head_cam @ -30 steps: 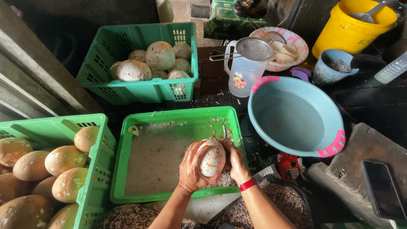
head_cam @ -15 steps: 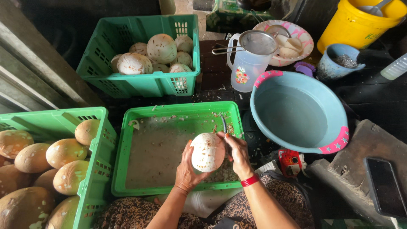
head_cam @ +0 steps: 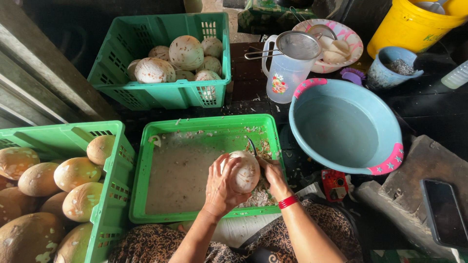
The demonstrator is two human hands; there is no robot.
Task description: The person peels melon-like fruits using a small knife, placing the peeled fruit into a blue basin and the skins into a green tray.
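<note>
Left hand [head_cam: 222, 187] fingers clasp a round, pale peeled coconut [head_cam: 243, 171] over the right edge of the shallow green plastic tray [head_cam: 195, 127]. Right hand [head_cam: 274, 176] fingers clench a dark-bladed knife [head_cam: 252, 146], blade against the coconut's right side. Blue plastic basin [head_cam: 385, 127] just beside the tray.

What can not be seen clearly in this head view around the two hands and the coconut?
- Tool in the right hand: only a dark tip shows above the coconut; the hand and coconut hide the rest.
- Far side of the coconut: covered by the left hand.
- Contents of the yellow bucket: cut off by the top edge.
- Contents of the small blue cup: too small to identify.
</note>
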